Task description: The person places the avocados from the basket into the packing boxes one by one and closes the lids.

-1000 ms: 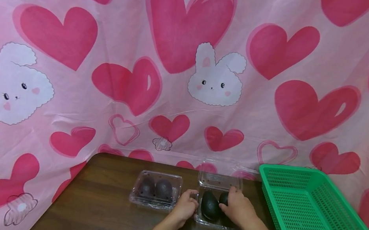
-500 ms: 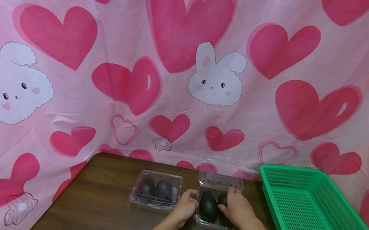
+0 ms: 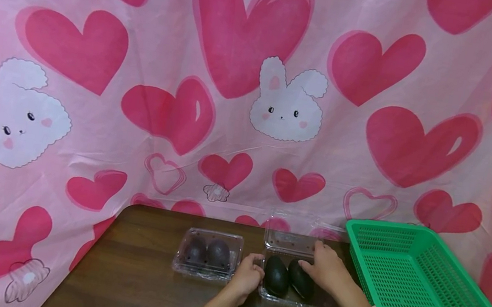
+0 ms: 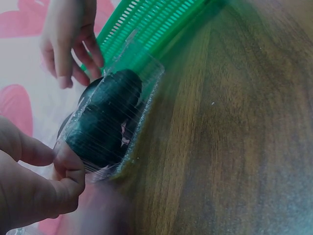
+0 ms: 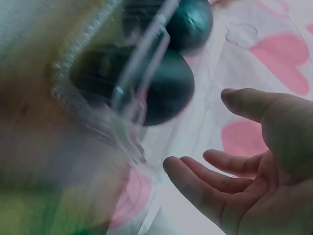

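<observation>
Two dark green avocados lie side by side in a clear plastic clamshell box (image 3: pixel 286 301), the left avocado (image 3: pixel 276 276) next to the right avocado (image 3: pixel 301 279). The box's lid (image 3: pixel 291 241) stands folded back behind them. My left hand (image 3: pixel 248 277) pinches the left rim of the box between thumb and fingers, plain in the left wrist view. Over the box's right side is my right hand (image 3: pixel 330 270), its thumb and fingers (image 5: pixel 193 183) spread apart and empty; the right wrist view shows a gap between them and the avocados.
To the left sits a shut clamshell box (image 3: pixel 206 269) with two dark round fruits inside. A long green mesh basket (image 3: pixel 439 246) stands along the right side of the wooden table (image 3: pixel 132 274). Pink heart-print cloth (image 3: pixel 225 134) hangs right behind the table.
My right hand has let go of the right avocado and moved slightly right, leaving that avocado in the box. The left avocado has shifted a little left. My left hand stays on the rim.
</observation>
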The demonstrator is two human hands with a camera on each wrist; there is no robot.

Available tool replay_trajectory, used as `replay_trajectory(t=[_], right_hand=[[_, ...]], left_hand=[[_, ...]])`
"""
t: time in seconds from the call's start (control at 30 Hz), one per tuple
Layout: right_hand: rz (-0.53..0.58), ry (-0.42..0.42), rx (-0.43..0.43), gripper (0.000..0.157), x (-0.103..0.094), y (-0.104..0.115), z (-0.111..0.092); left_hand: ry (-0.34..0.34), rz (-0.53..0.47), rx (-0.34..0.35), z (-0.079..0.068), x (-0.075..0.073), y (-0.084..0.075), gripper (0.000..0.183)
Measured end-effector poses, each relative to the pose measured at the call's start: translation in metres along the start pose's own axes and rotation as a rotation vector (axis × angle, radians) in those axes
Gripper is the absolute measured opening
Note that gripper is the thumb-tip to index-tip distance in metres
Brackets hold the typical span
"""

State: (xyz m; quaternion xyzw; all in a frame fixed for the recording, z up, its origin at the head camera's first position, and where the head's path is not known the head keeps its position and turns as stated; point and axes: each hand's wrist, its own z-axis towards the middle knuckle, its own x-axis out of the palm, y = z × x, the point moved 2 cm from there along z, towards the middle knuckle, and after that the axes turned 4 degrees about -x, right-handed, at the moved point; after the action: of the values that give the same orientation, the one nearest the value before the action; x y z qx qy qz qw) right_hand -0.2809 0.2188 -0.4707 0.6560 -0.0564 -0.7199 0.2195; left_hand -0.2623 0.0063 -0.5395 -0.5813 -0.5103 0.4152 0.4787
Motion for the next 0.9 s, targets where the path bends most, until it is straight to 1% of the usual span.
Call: replay_trajectory(t=[0.13,0.33,0.5,0.6,0.77,0.9], right_hand=[[0.042,-0.022,0.016,0.056,-0.006,-0.010,0.009],[0.093,-0.036,0.023,0.050,-0.012,-0.025,0.021],[0.141,-0.034,0.017,0.054,-0.015,-0.038,0.032],[0.191,-0.025,0.032,0.056,-0.016,-0.045,0.038],[0.287,0.003,0.115,0.064,-0.011,-0.053,0.047],[0.347,0.017,0.176,0.066,-0.004,-0.058,0.053]], left_hand=[[-0.002,0.000,0.006,-0.001,0.000,0.000,0.048],[-0.003,0.003,0.010,-0.001,0.000,-0.001,0.048],[-0.002,0.009,-0.003,-0.001,0.000,-0.002,0.048],[-0.001,0.014,-0.005,-0.001,0.001,-0.002,0.048],[-0.001,0.014,-0.006,-0.001,0.002,-0.002,0.048],[-0.001,0.012,-0.010,-0.001,0.001,-0.002,0.048]])
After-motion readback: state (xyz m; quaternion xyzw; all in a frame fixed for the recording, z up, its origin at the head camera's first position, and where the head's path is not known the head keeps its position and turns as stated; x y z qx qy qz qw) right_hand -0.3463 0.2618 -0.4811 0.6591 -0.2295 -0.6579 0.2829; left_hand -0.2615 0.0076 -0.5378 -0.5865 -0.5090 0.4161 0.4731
